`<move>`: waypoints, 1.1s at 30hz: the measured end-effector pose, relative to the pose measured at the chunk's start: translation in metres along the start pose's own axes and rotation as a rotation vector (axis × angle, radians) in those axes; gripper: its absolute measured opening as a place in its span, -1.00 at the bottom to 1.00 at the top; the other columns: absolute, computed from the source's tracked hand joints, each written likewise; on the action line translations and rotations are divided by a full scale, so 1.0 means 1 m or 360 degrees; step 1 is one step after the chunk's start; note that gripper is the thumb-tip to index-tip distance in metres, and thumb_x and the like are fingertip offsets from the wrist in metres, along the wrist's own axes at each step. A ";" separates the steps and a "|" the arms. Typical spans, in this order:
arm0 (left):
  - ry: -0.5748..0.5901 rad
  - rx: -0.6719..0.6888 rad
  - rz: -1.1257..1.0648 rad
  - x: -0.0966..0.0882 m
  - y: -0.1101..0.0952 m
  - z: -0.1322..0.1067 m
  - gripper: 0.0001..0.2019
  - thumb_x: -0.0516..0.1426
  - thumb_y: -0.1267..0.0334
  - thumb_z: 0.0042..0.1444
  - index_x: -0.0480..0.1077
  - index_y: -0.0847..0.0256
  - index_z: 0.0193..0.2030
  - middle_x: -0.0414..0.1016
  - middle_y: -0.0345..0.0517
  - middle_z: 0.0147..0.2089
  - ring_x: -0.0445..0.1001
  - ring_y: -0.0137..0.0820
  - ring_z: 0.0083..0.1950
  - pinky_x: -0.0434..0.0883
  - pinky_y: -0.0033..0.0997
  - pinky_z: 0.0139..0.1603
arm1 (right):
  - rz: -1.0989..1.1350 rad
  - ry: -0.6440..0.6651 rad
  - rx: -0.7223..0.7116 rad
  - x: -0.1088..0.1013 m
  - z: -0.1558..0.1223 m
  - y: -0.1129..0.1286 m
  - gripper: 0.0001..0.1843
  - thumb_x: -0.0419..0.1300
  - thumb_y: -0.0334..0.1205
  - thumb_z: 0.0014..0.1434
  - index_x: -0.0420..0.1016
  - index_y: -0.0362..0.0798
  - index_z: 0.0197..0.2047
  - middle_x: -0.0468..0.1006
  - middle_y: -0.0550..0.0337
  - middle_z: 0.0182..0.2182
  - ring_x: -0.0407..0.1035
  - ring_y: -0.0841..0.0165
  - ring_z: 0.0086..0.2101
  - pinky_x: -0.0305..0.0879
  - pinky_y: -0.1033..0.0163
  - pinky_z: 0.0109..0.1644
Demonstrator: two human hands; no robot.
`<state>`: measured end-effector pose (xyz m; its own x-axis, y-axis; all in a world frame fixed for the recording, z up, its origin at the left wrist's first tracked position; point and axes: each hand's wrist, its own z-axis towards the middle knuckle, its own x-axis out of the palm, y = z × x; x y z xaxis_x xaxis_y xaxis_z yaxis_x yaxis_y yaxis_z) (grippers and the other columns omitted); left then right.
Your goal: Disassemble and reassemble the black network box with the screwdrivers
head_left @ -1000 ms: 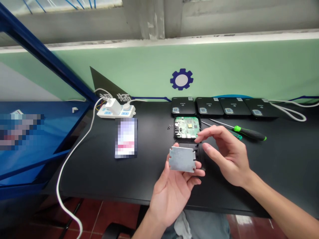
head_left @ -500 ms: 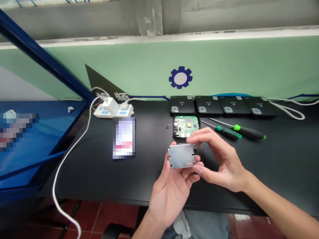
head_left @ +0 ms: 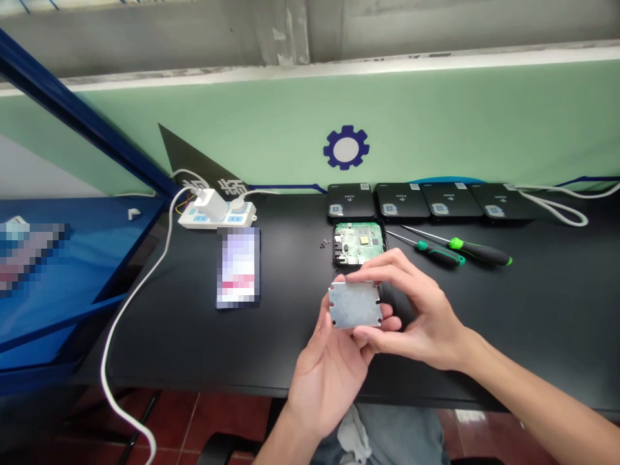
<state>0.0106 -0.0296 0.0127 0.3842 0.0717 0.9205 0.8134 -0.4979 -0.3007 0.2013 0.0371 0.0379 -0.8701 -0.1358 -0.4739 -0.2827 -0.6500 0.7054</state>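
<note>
An open black box (head_left: 385, 244) sits right of centre in the frame, a green circuit board (head_left: 351, 245) inside it. Just below, the metal plate (head_left: 356, 305) is held above the table (head_left: 194, 349): the left hand (head_left: 334, 368) lies palm up, its fingers under the plate and its thumb at the left edge, while the right hand (head_left: 426, 316) spans it, fingers on the upper edge, thumb at the lower. Small screws (head_left: 324, 243) lie left of the open box — loose, in a little cluster. Four closed boxes (head_left: 351, 201) line up behind it.
</note>
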 end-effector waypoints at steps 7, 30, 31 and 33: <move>0.0009 -0.0014 -0.0024 0.001 0.000 -0.002 -0.26 0.29 -0.06 0.60 0.20 0.01 0.76 0.81 0.16 0.23 0.73 0.12 0.42 0.38 0.17 0.63 | -0.0004 -0.0097 -0.0064 0.001 0.000 0.002 -0.43 0.63 -0.23 0.23 0.67 0.04 0.27 0.73 0.07 0.02 0.61 0.21 -0.01 0.62 0.05 0.05; -0.0038 0.0018 0.0030 0.003 0.001 0.000 -0.29 0.28 -0.10 0.60 0.22 -0.04 0.74 0.79 0.13 0.26 0.73 0.09 0.42 0.44 0.03 0.58 | 0.0086 -0.0009 0.0000 -0.001 -0.003 0.001 -0.33 0.62 -0.18 0.25 0.56 0.12 0.36 0.70 0.01 0.09 0.58 0.06 0.12 0.61 -0.10 0.15; -0.0044 0.0019 0.0032 0.003 0.001 0.000 -0.29 0.28 -0.10 0.60 0.22 -0.05 0.74 0.79 0.12 0.27 0.74 0.08 0.41 0.44 0.03 0.57 | 0.0081 -0.0003 -0.0002 -0.001 -0.003 0.001 -0.34 0.61 -0.18 0.26 0.55 0.12 0.36 0.70 0.01 0.09 0.58 0.06 0.12 0.61 -0.10 0.15; -0.0055 0.0012 0.0037 0.002 0.001 -0.001 -0.27 0.29 -0.09 0.59 0.20 -0.06 0.75 0.79 0.12 0.28 0.75 0.06 0.39 0.44 0.02 0.57 | 0.0075 0.0003 -0.0001 -0.001 -0.002 0.001 -0.36 0.59 -0.18 0.28 0.55 0.12 0.36 0.70 0.01 0.09 0.58 0.06 0.11 0.61 -0.10 0.15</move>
<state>0.0120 -0.0304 0.0142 0.4179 0.0901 0.9040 0.8072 -0.4933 -0.3240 0.2027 0.0348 0.0382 -0.8817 -0.1676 -0.4411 -0.2412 -0.6434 0.7266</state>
